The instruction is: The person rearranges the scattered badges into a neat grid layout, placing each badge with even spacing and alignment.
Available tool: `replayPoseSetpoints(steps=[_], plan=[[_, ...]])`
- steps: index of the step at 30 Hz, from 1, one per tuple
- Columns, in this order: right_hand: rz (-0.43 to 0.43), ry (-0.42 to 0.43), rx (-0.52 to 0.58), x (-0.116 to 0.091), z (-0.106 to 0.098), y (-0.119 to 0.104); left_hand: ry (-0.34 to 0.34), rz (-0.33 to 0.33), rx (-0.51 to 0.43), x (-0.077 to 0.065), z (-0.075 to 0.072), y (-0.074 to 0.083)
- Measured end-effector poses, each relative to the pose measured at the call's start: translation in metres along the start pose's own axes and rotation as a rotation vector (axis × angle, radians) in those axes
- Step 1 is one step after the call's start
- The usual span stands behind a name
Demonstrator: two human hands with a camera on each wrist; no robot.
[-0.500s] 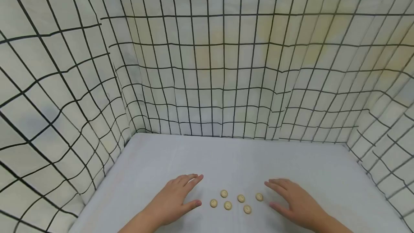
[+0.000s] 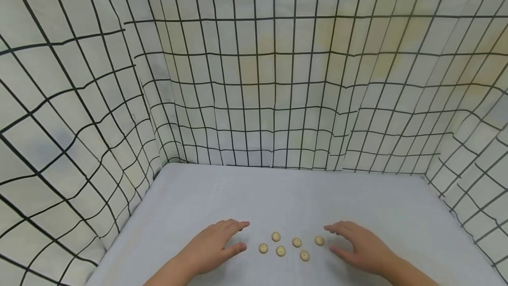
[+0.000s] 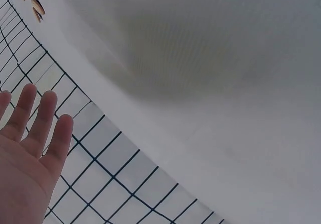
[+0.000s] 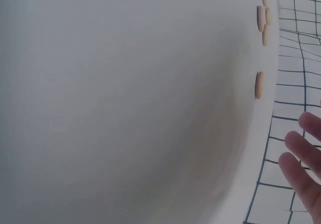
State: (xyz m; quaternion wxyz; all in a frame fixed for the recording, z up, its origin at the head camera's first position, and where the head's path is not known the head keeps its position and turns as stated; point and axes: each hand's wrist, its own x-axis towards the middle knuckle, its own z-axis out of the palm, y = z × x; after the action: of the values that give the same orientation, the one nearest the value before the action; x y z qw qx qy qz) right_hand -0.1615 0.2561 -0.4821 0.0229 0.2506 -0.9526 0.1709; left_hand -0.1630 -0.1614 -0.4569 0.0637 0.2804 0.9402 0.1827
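Several round, cream-tan buttons lie flat in a loose cluster between the two hands. One button is the leftmost, nearest my left hand, whose fingers are extended with the thumb apart. The rightmost button lies just off the fingertips of my right hand, which is also held with its fingers loosely extended. Neither hand holds anything. From the left wrist, the left hand's spread fingers appear, with some buttons at the upper left corner. In the right wrist view, a button lies beyond the right hand's fingers.
A white table bears the buttons. White walls with a black grid rise behind it and along the left and right sides.
The left hand's fingers have dipped slightly, closer to its thumb. The right hand has barely moved, and the buttons keep their arrangement.
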Motion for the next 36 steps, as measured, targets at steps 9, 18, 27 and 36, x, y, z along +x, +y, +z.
replayPoseSetpoints(steps=[9,18,27,36], plan=[[0.030,-0.122,0.166,0.011,0.000,0.005,-0.059,-0.016,-0.021,0.004,0.000,0.001],[0.040,-0.202,0.225,0.014,-0.001,0.008,-0.081,-0.031,-0.014,0.007,0.004,0.003],[0.011,-0.231,0.260,0.022,0.001,0.016,-0.109,-0.053,-0.022,0.011,0.007,0.002],[0.003,-0.243,0.287,0.029,0.004,0.016,-0.132,-0.039,-0.020,0.016,0.018,0.001]])
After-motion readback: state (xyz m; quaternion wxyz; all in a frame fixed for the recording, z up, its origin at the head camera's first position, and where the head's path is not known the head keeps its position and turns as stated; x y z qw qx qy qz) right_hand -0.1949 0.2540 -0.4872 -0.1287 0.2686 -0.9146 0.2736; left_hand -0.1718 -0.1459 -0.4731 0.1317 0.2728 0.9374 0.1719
